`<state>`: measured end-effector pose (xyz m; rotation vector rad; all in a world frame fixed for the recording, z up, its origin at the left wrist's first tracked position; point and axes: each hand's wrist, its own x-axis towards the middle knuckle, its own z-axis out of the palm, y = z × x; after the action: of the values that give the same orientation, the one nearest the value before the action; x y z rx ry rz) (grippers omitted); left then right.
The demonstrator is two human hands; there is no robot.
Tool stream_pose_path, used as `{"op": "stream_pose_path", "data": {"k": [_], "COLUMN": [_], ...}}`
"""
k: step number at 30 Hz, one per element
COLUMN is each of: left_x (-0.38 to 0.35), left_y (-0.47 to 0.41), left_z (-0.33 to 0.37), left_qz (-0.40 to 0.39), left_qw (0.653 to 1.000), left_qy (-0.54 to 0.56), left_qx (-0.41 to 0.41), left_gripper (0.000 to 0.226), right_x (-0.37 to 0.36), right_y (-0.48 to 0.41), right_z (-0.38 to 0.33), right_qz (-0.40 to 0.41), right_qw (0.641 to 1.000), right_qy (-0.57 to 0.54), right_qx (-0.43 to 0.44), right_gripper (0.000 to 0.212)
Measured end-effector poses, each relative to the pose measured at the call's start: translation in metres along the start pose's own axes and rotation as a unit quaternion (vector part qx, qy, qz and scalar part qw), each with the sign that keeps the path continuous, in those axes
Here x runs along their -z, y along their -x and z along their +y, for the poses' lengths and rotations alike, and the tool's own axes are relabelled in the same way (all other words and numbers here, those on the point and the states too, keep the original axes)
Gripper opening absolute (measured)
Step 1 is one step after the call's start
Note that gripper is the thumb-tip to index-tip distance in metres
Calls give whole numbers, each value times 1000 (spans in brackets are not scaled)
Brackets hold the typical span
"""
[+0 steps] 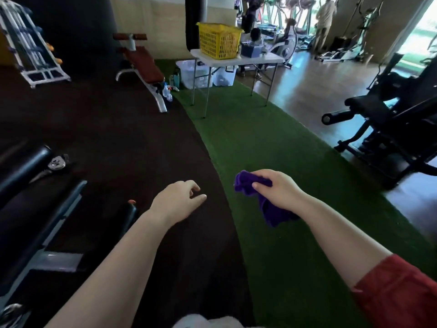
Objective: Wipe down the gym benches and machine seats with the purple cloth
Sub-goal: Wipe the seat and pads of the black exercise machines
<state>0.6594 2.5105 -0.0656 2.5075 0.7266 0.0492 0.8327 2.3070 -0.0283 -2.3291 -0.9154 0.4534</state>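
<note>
My right hand [277, 189] grips the purple cloth [250, 183], bunched in my fingers, with a loose end hanging below my wrist over the green turf. My left hand [179, 200] hovers over the dark rubber floor with loosely curled fingers and holds nothing. A black padded bench [21, 171] lies low at the left, close to my left arm. A red-brown bench [144, 63] with a white frame stands farther back at the left. At the right stands a black machine seat [369, 107].
A white folding table [260, 59] with a yellow basket [218, 41] stands ahead on the green turf strip [248, 138]. Clear storage bins [198, 72] sit under it. Spray bottles [168, 91] stand by the red-brown bench. A person stands far back right among cardio machines.
</note>
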Motion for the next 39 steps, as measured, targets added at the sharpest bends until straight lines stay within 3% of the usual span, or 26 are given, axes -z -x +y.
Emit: {"op": "stream_pose_path", "data": {"k": [13, 22, 28, 34, 39], "left_x": [83, 188, 216, 239, 257], "left_y": [-298, -477, -572, -650, -664], "left_z": [-76, -158, -223, -278, -303], "left_qz": [51, 82, 107, 179, 238], "left_qw": [997, 989, 975, 935, 874], "left_qy": [-6, -16, -8, 19, 60], "left_qx": [63, 123, 195, 307, 420], "left_gripper": [40, 38, 39, 38, 38], "right_x": [-3, -35, -72, -105, -141], "right_y": [-351, -592, -736, -891, -965], "right_z": [-35, -120, -160, -220, -292], "right_qz": [20, -56, -119, -201, -304], "right_qw": [990, 981, 972, 944, 894], "right_qy": [-117, -147, -125, -87, -57], "right_qx": [81, 111, 159, 246, 325], "right_gripper": [22, 32, 30, 31, 34]}}
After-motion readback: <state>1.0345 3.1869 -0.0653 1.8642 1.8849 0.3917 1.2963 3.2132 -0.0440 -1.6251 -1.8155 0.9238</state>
